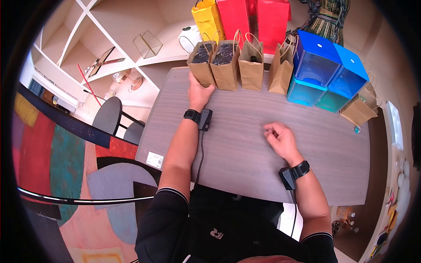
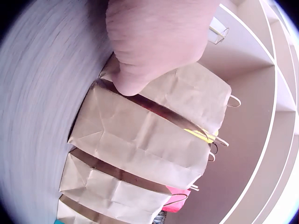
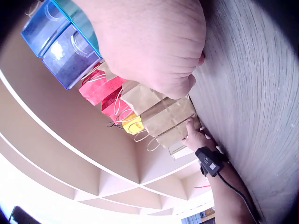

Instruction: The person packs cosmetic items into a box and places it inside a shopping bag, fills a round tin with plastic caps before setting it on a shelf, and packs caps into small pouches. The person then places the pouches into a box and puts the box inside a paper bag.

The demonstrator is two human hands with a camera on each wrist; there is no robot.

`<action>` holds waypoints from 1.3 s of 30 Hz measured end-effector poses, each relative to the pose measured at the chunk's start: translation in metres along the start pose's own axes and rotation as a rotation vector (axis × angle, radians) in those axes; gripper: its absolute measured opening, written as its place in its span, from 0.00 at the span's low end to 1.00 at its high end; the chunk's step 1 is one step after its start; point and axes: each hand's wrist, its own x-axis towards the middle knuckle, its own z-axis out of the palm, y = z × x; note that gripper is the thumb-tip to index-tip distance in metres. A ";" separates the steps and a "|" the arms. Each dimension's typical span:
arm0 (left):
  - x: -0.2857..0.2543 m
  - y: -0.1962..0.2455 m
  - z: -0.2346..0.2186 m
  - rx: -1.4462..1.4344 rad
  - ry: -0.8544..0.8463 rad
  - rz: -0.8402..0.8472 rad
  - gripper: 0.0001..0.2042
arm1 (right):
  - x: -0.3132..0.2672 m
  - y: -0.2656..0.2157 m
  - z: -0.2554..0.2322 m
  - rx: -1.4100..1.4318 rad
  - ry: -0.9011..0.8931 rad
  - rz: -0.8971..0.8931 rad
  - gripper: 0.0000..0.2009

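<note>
My left hand [image 1: 200, 93] grips the lower part of the leftmost brown paper bag [image 1: 201, 73], thumb across its front and fingers along its left side. In the left wrist view the thumb [image 2: 128, 83] lies low on this bag, at the gap beside the neighbouring one. Dark wrapped contents show in the top of that bag and of the second paper bag [image 1: 224, 72]. Holding nothing, my right hand [image 1: 282, 139] hangs with loosely curled fingers over the middle right of the table [image 1: 237, 149].
Two more paper bags [image 1: 251, 74] continue the row, then stacked blue and teal clear-front boxes [image 1: 316, 61]. Another paper bag [image 1: 359, 109] leans at the right. Behind stand yellow [image 1: 208, 18] and red bags [image 1: 272, 24]. White shelving [image 1: 114, 26] borders the back left.
</note>
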 end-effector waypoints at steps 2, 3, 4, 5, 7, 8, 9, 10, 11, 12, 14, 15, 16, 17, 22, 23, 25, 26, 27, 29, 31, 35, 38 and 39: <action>0.001 0.000 0.000 0.037 0.005 -0.003 0.50 | 0.001 -0.005 -0.001 -0.007 0.007 0.013 0.08; 0.001 -0.001 0.000 0.072 0.011 -0.004 0.51 | 0.001 -0.007 -0.002 -0.015 0.016 0.024 0.08; 0.002 -0.002 0.002 0.068 0.012 -0.010 0.51 | 0.002 -0.007 -0.002 -0.020 0.011 0.026 0.08; 0.002 -0.004 0.002 0.060 0.009 -0.006 0.51 | 0.001 -0.008 -0.002 -0.019 0.010 0.029 0.08; 0.003 -0.007 0.002 0.051 0.006 -0.003 0.51 | 0.001 -0.008 -0.002 -0.019 0.008 0.033 0.08; 0.003 -0.009 0.003 0.047 0.012 0.001 0.51 | 0.001 -0.008 -0.002 -0.020 0.008 0.034 0.08; 0.002 -0.011 0.005 0.042 0.016 0.005 0.51 | 0.001 -0.008 -0.002 -0.021 0.008 0.038 0.08; 0.002 -0.013 0.006 0.038 0.011 0.005 0.51 | 0.001 -0.008 -0.003 -0.024 0.010 0.042 0.08; 0.003 -0.015 0.006 -0.014 -0.009 0.008 0.51 | 0.001 -0.008 -0.003 -0.012 0.004 0.043 0.08; 0.004 -0.016 0.006 -0.066 -0.030 0.010 0.51 | 0.001 -0.009 -0.004 0.000 -0.001 0.044 0.08; 0.002 -0.017 0.005 -0.074 -0.039 0.011 0.51 | 0.001 -0.009 -0.004 -0.007 0.001 0.046 0.08; 0.002 -0.015 0.005 -0.078 -0.040 0.012 0.51 | 0.001 -0.009 -0.004 -0.012 -0.003 0.040 0.08; 0.002 -0.014 0.005 -0.083 -0.046 0.014 0.51 | 0.002 -0.009 -0.004 -0.016 0.004 0.045 0.08; 0.002 -0.015 0.005 -0.097 -0.043 0.031 0.51 | 0.002 -0.008 -0.004 -0.011 -0.005 0.047 0.08; 0.001 -0.014 0.005 -0.162 -0.064 0.023 0.50 | 0.001 -0.008 -0.005 0.007 -0.010 0.045 0.08; 0.002 -0.014 0.005 -0.249 -0.063 0.043 0.50 | 0.002 -0.008 -0.006 0.005 -0.014 0.050 0.08; 0.002 -0.014 0.004 -0.339 -0.063 0.060 0.49 | 0.003 -0.009 -0.006 0.001 -0.018 0.057 0.08; 0.001 -0.010 0.000 -0.340 -0.102 0.050 0.50 | 0.002 -0.009 -0.006 0.004 -0.017 0.052 0.08; 0.001 -0.005 -0.002 -0.341 -0.141 0.040 0.50 | 0.002 -0.009 -0.007 0.007 -0.017 0.047 0.08; 0.003 0.004 -0.005 -0.341 -0.154 0.053 0.51 | 0.003 -0.007 -0.007 0.007 -0.022 0.050 0.08; 0.000 0.008 -0.008 -0.338 -0.167 0.060 0.53 | 0.000 -0.009 -0.006 0.009 -0.034 0.056 0.08; -0.002 0.024 -0.010 -0.236 -0.117 0.020 0.50 | 0.002 -0.011 -0.005 0.064 -0.037 0.084 0.08; -0.002 0.019 -0.012 -0.192 -0.141 -0.011 0.41 | 0.001 -0.008 -0.002 0.061 -0.014 0.086 0.08; -0.001 0.015 -0.011 -0.140 -0.160 -0.018 0.37 | 0.002 -0.007 0.000 0.050 0.006 0.084 0.08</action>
